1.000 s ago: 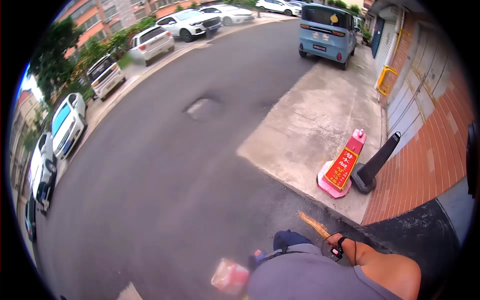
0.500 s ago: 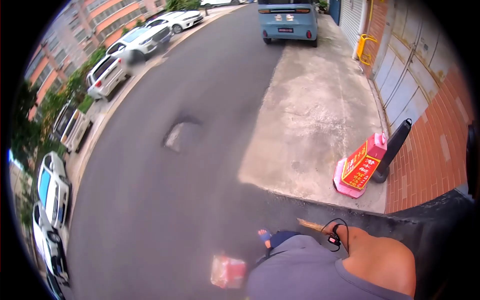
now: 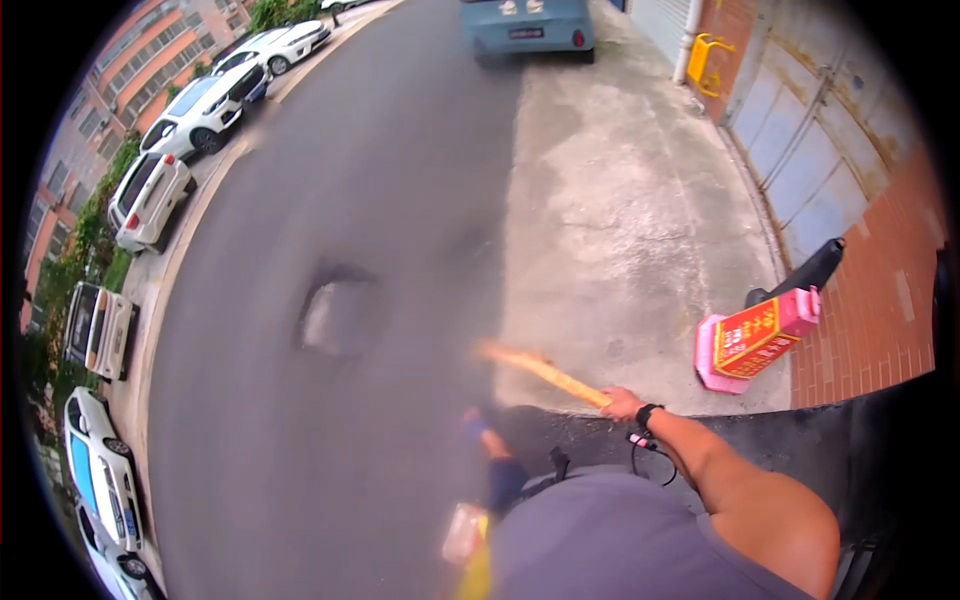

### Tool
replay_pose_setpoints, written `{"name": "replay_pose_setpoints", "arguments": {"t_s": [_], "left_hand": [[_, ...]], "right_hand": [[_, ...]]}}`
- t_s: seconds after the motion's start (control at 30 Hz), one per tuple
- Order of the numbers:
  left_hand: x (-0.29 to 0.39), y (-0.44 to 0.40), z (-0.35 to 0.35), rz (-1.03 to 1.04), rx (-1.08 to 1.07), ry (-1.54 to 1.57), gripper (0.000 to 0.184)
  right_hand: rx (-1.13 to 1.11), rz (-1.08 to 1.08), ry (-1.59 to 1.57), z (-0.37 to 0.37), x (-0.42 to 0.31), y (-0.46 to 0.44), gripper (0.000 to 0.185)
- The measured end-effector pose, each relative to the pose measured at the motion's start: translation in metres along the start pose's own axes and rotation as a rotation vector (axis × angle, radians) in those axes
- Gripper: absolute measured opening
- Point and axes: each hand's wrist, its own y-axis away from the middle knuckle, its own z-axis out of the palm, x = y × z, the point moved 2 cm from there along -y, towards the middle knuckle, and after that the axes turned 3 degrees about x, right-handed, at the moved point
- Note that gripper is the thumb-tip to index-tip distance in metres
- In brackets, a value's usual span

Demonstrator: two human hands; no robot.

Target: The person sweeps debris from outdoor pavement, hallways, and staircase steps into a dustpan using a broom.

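Observation:
My right hand point(image 3: 622, 405) is wrapped round the near end of a long, pale yellow-brown stick-like object point(image 3: 550, 374). The object reaches forward and to the left over the edge between asphalt and concrete, and its far tip is blurred. A black band circles my right wrist, and a small device on a black cable point(image 3: 641, 440) hangs beside it. My left hand cannot be seen. At the lower left of my grey shirt is a blurred clear and reddish package point(image 3: 463, 533), with something yellow point(image 3: 478, 570) beside it; what holds them is hidden.
A red-and-pink cone with a printed sign point(image 3: 755, 340) stands by a dark post point(image 3: 815, 268) near the brick wall point(image 3: 850, 330). Ahead is a blue van point(image 3: 528, 32). A pale patch point(image 3: 325, 318) marks the asphalt. Parked cars point(image 3: 150, 200) line the left side.
My right arm has stretched forward, bringing the stick-like object out over the concrete edge. The view has turned and moved ahead; the cone appears farther right. The package has shifted near my shirt.

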Motion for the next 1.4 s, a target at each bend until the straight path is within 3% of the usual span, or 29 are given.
{"name": "replay_pose_setpoints", "arguments": {"t_s": [0.03,0.07,0.1,0.23,0.3,0.37,0.4,0.47,0.5,0.53,0.57,0.63,0.7,0.73,0.8,0.83,0.9,1.0,1.13,1.23,1.33,1.4], "left_hand": [[-0.004,-0.061,0.0,0.309,-0.047,-0.281,0.025],[0.025,-0.08,0.001,-0.151,0.005,0.012,0.027],[0.099,-0.078,-0.017,-0.575,0.212,0.345,0.029],[0.218,-0.171,-0.038,-0.343,0.258,0.576,0.019],[0.281,-0.209,-0.058,-0.236,0.298,0.644,0.018],[0.32,-0.267,-0.079,-0.176,0.236,0.604,0.014],[0.343,-0.297,-0.083,-0.147,0.209,0.6,0.012],[0.403,-0.34,-0.096,-0.169,0.201,0.646,0.013],[0.437,-0.36,-0.101,-0.174,0.199,0.675,0.013],[0.466,-0.381,-0.102,-0.16,0.198,0.709,0.014],[0.495,-0.399,-0.097,-0.148,0.214,0.752,0.015],[0.556,-0.441,-0.098,-0.111,0.253,0.822,0.022],[0.593,-0.494,-0.087,-0.1,0.233,0.749,0.02],[0.626,-0.517,-0.082,-0.089,0.236,0.777,0.019],[0.693,-0.542,-0.094,-0.1,0.23,0.857,0.019],[0.737,-0.555,-0.102,-0.106,0.247,0.867,0.019],[0.804,-0.582,-0.112,-0.076,0.24,0.902,0.017],[0.851,-0.654,-0.107,-0.087,0.246,0.804,0.014],[0.945,-0.739,-0.081,-0.024,0.2,0.811,0.014],[1.071,-0.782,-0.075,-0.077,0.142,0.773,0.013],[1.13,-0.88,-0.043,0.008,0.167,0.574,0.017],[1.175,-0.9,-0.029,-0.015,0.185,0.482,0.022]], "right_hand": [[0.021,0.016,0.021,0.003,-0.009,-0.02,0.061],[0.044,0.075,0.026,0.006,-0.013,-0.039,0.058],[0.074,0.135,0.045,0.004,-0.011,-0.057,0.054],[0.307,0.363,0.116,-0.007,-0.041,-0.085,0.019],[0.287,0.607,0.154,-0.016,-0.063,-0.092,0.017],[0.29,0.658,0.085,-0.023,-0.083,-0.095,0.016],[0.174,0.494,0.24,-0.025,-0.045,-0.118,0.016],[0.018,0.212,0.719,-0.033,-0.042,-0.145,0.021],[0.011,0.181,0.798,-0.038,-0.065,-0.158,0.024],[0.138,0.666,0.201,-0.042,-0.06,-0.176,0.017],[0.118,0.577,0.339,-0.046,-0.05,-0.21,0.016],[0.087,0.637,0.281,-0.061,-0.08,-0.273,0.015],[-0.156,0.217,0.851,-0.07,-0.087,-0.382,0.017],[-0.151,0.305,0.735,-0.084,-0.128,-0.393,0.015],[0.089,0.632,0.241,-0.115,-0.252,-0.423,0.013],[0.161,0.657,0.132,-0.128,-0.321,-0.439,0.013],[0.14,0.51,0.131,-0.157,-0.377,-0.505,0.016],[0.188,0.317,-0.03,-0.207,-0.497,-0.575,0.032],[0.228,0.17,-0.191,-0.261,-0.647,-0.65,0.047],[0.307,0.093,-0.168,-0.284,-0.707,-0.717,0.047],[0.255,0.2,-0.08,-0.298,-0.736,-0.783,0.031],[0.266,0.334,-0.146,-0.304,-0.747,-0.809,0.027]]}}
